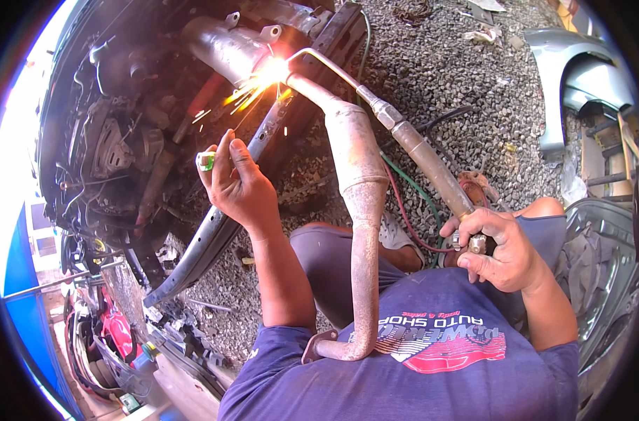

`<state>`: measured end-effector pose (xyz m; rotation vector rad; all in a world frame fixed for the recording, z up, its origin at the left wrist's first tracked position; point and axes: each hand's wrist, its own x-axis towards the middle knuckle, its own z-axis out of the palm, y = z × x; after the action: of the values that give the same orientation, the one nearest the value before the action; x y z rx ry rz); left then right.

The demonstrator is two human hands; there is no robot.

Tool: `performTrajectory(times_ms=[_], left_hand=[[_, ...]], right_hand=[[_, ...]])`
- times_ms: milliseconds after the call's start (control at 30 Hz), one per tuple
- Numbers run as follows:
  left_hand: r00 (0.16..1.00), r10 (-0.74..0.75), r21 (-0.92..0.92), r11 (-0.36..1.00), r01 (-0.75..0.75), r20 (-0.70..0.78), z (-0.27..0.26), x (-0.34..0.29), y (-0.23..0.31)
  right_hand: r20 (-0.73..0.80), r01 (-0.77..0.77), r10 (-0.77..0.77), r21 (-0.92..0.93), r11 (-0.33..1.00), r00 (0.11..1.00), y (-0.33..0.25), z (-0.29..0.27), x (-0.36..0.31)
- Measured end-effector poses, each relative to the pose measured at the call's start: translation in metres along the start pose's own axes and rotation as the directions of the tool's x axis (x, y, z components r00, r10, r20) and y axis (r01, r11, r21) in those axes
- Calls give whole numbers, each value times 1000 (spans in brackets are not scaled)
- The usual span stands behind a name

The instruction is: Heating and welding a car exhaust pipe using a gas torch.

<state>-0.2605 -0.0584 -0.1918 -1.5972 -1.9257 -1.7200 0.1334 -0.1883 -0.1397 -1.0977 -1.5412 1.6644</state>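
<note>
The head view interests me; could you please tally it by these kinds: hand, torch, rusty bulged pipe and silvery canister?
Hands: 2 (left hand, right hand)
Torch: 1
Rusty bulged pipe: 1
Silvery canister: 1
Total: 5

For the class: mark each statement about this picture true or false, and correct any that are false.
1. The right hand grips the gas torch. True.
2. The left hand lies flat on the gravel. False: the left hand is raised, pinching a thin rod that points toward the sparks.
3. The exhaust pipe has a flange at its near end. True.
4. Both hands wear thick gloves. False: both are bare.
5. The sparks fly at the torch's handle. False: they fly near its tip.
6. A pale fender is at the picture's upper right. True.
</note>
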Motion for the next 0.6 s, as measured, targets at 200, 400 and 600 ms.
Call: performTrajectory(times_ms=[200,400,600], left_hand=[[1000,-21,2,1000,21,1,1,-1,-1],[998,-54,-23,998,55,10,1,-3,2],[1000,22,66,998,-21,-14,2,0,-2]], right_hand=[[-7,-14,14,3,1000,1000,-1,0,0],[-3,15,-15,-17,1000,1000,0,0,0],[-8,21,-21,-27,999,1000,0,0,0]])
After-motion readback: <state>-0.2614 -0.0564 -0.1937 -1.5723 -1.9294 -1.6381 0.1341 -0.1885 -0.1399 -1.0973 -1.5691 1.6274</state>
